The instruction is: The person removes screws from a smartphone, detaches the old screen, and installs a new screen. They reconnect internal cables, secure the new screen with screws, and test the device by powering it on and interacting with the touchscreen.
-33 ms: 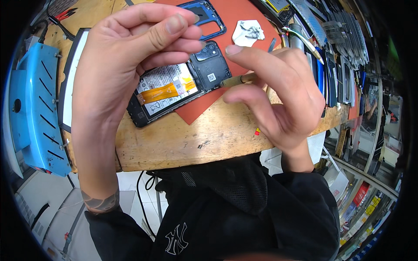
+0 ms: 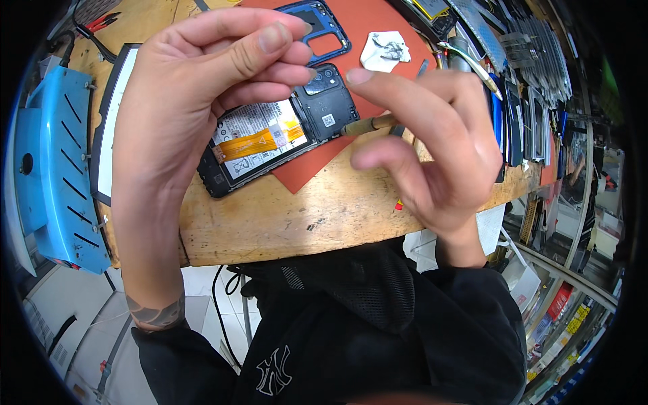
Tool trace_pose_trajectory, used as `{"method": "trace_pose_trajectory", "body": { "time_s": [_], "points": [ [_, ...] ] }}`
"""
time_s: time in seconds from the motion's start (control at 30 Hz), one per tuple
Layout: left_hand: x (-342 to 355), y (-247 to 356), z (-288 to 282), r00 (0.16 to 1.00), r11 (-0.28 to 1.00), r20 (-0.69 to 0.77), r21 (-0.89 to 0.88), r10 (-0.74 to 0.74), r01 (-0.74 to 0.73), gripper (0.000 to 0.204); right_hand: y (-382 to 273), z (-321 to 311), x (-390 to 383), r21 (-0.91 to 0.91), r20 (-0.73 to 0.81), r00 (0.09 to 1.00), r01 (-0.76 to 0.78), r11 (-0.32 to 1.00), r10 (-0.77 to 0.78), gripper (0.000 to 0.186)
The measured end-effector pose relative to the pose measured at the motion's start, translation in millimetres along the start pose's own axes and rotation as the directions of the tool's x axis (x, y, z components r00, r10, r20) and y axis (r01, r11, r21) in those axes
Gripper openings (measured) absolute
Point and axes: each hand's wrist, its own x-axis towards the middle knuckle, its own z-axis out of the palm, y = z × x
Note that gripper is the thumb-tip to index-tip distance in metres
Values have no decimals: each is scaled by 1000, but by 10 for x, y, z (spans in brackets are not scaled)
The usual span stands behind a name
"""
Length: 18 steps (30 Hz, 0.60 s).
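Evidently both hands are raised over the phone, which lies slantwise with its back off, partly on an orange-red mat and partly on the wooden surface. Inside it, a battery with a pale label is crossed by an orange ribbon cable, and a black cover with the camera cluster fills the end nearer the right hand. The left hand hangs above the phone and hides its upper left part; its fingers are curled in and the thumb is laid against the index finger, but whether anything is pinched there I cannot tell. The right hand is loosely open just beside the phone, thumb and index finger well apart, with nothing visible between their tips. Behind it, a brownish rod-shaped tool points at the phone's edge; whether the two touch is unclear. Beyond the phone lie a blue-edged back cover with a wide cutout and a white scrap bearing dark smears. A tiny red-and-yellow piece sits near the right wrist, while a slotted light-blue box stands at far left.
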Motion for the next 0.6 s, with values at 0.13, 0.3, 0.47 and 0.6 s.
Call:
{"method": "trace_pose_trajectory", "body": {
  "time_s": [0.13,0.3,0.47,0.6],
  "points": [
    [1,27,63,1000,996,7,-83,-26,27,33,25,97,-19,205,26,1000,-18,979,13,41],
    [2,5,161,996,996,-85,-83,-20,13,33,11,133,-68,129,-21,1000,16,992,-13,40],
    [1,4,172,995,992,-101,-123,-15,3,31,-58,146,-37,444,-196,938,-175,879,285,40],
    [6,-10,182,1000,981,-2,-191,22,-22,26,11,74,81,565,-457,832,-2,825,314,38]
  ]
}}
